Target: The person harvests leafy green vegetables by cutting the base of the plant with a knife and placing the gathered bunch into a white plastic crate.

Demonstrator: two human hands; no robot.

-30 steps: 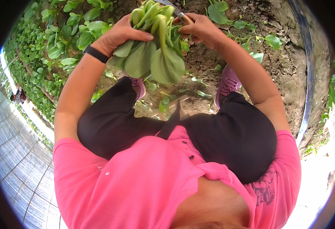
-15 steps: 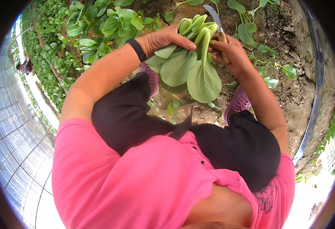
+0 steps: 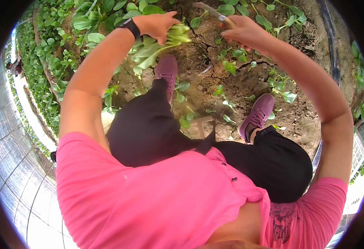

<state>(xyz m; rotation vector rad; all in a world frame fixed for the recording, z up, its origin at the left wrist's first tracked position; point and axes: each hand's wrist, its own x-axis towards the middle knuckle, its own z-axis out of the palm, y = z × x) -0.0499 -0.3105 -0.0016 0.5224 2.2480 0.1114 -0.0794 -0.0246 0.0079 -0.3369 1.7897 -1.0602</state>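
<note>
My left hand (image 3: 156,25), a dark band on its wrist, is over a bunch of leafy greens (image 3: 178,35) at the upper left. Its thumb and fingers lie along the bunch, which is partly hidden under the palm. The pale stems point right and the broad leaves hang toward the lower left. Off to the upper right, my right hand (image 3: 248,34) grips a small curved knife (image 3: 210,10) by its handle. The blade points to the upper left, apart from the greens and above the soil.
Dense leafy plants (image 3: 93,18) grow at the left and top. Cracked soil (image 3: 202,74) with scattered seedlings lies between my pink shoes (image 3: 258,114). A dark strip (image 3: 333,45) runs down the right side, near a white crate (image 3: 359,145). Another person (image 3: 14,66) is at the far left.
My hands have moved apart. The left hand has carried the bunch to the upper left, and the right hand has swung the knife up and away from the stems.
</note>
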